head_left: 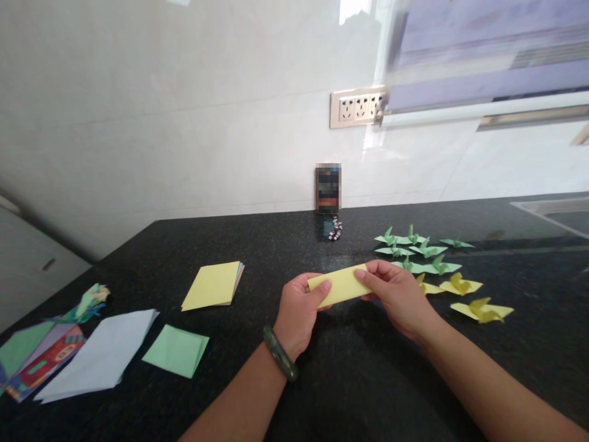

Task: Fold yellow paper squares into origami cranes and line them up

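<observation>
A yellow sheet of paper [341, 286], folded into a long rectangle, is held up between both hands above the dark countertop [257, 245]. My left hand [301, 313], with a green bangle [280, 355] at the wrist, pinches its left end, thumb on the front. My right hand [396, 294] grips the other end, thumb near the top edge and fingers behind. Close to the right hand stand several folded yellow paper cranes [461, 284], and behind them several green paper cranes [427, 247].
Left of the hands lie a stack of yellow-topped paper [212, 285], a folded green paper square [177, 350], white sheets [103, 353] and a colourful packet [48, 362]. A phone-like object [328, 189] leans on the wall, a beaded strap [335, 228] before it. A sink edge [547, 215] shows right.
</observation>
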A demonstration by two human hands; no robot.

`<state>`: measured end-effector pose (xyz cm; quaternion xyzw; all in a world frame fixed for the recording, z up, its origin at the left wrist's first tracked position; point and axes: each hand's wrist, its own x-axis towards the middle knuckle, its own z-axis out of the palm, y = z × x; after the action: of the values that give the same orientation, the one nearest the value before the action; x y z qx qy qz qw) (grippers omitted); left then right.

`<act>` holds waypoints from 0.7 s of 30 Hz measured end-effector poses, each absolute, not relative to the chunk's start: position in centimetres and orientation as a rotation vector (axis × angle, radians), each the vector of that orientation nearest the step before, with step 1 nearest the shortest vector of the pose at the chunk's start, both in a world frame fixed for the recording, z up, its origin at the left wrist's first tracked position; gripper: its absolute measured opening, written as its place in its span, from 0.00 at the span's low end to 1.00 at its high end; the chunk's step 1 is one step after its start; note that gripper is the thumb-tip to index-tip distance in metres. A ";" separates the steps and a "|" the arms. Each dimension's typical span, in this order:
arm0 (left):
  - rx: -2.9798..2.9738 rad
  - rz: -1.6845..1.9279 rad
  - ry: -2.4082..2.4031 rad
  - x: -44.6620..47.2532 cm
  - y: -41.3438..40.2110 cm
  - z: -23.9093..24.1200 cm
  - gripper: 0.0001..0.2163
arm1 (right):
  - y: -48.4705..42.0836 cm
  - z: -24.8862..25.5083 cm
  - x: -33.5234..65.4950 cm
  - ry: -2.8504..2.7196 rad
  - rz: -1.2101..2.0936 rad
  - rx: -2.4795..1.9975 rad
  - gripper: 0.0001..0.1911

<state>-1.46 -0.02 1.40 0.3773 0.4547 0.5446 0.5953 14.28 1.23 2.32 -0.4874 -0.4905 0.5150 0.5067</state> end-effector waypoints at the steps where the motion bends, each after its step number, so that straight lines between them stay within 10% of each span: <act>1: 0.879 1.270 1.056 -1.4 0.0 1.4 0.13 | 1.3 2.3 14.3 -1.183 1.244 -1.176 0.16; 21: 0.936 1.296 1.120 -1.4 -0.1 1.5 0.11 | 1.3 2.3 14.3 -1.180 1.259 -1.150 0.15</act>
<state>-1.43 -0.09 1.53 0.3971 0.4751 0.5500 0.5604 14.32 1.28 2.25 -0.4773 -0.4898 0.5226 0.5090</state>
